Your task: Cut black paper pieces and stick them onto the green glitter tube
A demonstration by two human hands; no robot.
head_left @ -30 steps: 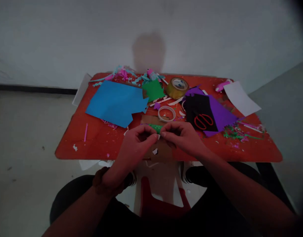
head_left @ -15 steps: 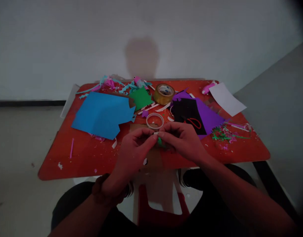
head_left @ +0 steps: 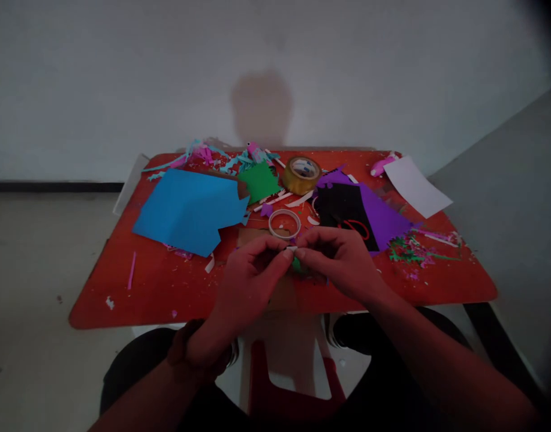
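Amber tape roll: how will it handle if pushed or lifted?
The tape roll lies flat on its side, so a push probably slides it. The thick wound band suggests it is stiff and fairly heavy for its size.

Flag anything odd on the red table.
Green and pink paper shreds lie in a ragged heap at the right end of the red tabletop, and cyan and pink ones at the far edge: loose offcuts, unsorted.

Surface: we look down on a red table (head_left: 167, 282), littered with scraps.
Paper: we see a blue sheet (head_left: 185, 211), a green sheet (head_left: 258, 182), a white sheet (head_left: 416, 187).
Tape: we see a gold tape roll (head_left: 301, 175), a thin tape ring (head_left: 284, 224).
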